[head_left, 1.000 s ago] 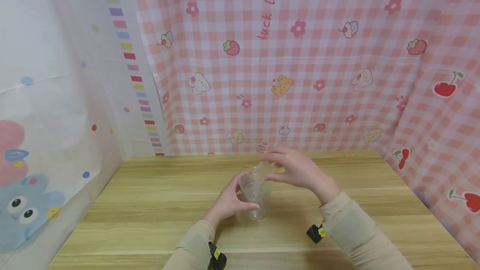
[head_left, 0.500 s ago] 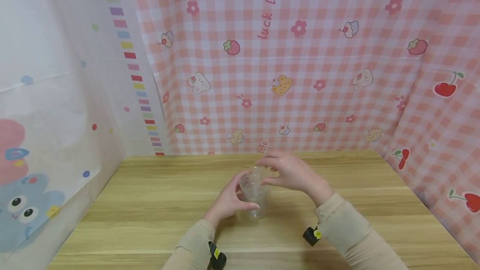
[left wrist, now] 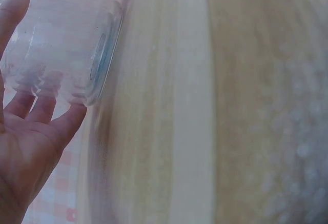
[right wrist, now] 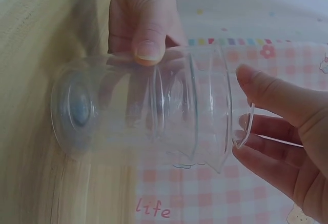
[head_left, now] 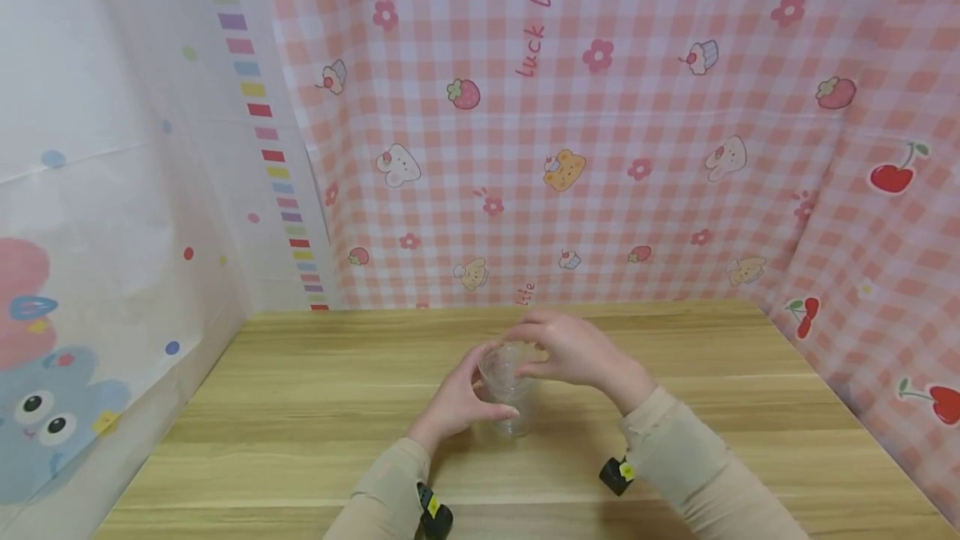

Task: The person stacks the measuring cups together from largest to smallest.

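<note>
A clear plastic cup (head_left: 517,419) stands upright on the wooden table, and my left hand (head_left: 461,398) grips its side, thumb at the front. Through its wall in the right wrist view, a second clear cup (right wrist: 177,98) shows nested partway inside, its rim above the outer one. My right hand (head_left: 573,352) comes over the top from the right. Its thumb and fingers pinch the inner cup's rim in the right wrist view. The left wrist view catches the outer cup's base (left wrist: 105,55) near the tabletop, with the left fingers (left wrist: 43,108) round the wall.
The wood-grain table (head_left: 337,390) ends at the back against a pink checked cloth (head_left: 480,148). A white printed cloth (head_left: 135,190) hangs on the left, and more pink cloth with cherries (head_left: 891,179) on the right. Black wrist cameras (head_left: 617,475) sit below both cuffs.
My right hand has moved down and to the left, and the inner cup has sunk deeper into the outer one. The left hand and outer cup have stayed in place.
</note>
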{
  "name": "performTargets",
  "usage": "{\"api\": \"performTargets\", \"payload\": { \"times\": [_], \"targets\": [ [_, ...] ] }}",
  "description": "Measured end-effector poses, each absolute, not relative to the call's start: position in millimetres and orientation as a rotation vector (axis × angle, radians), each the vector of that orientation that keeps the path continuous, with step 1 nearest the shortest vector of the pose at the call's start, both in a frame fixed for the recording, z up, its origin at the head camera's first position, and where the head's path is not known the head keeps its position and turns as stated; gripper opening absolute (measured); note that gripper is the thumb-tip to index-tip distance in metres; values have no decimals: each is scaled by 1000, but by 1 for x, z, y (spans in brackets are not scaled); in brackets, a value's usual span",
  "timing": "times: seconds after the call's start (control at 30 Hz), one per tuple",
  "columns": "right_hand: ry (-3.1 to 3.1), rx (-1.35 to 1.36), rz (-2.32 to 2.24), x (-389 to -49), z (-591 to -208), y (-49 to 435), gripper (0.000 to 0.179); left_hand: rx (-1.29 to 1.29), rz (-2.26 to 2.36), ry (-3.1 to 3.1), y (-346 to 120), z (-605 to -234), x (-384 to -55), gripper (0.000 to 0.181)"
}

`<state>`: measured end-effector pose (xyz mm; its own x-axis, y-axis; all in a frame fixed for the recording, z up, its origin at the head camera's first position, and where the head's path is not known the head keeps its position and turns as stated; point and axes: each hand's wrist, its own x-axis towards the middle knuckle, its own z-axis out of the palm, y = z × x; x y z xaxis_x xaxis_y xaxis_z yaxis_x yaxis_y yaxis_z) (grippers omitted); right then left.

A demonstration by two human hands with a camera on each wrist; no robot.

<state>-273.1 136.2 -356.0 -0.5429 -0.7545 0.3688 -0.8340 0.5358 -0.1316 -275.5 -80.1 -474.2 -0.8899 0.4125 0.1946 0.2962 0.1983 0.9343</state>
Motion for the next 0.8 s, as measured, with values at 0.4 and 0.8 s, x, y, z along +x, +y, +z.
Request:
{"api": "performTargets", "payload": {
  "times": [0.4, 0.8],
  "targets": [
    [-2604, 1319, 367, -273, -362, 128, 47, 713, 1812, 2342, -80, -473, -274, 96],
    [-2633, 1313, 318, -274, -363, 123, 49, 721, 1809, 2347, -80, -473, -274, 96]
  ]
}}
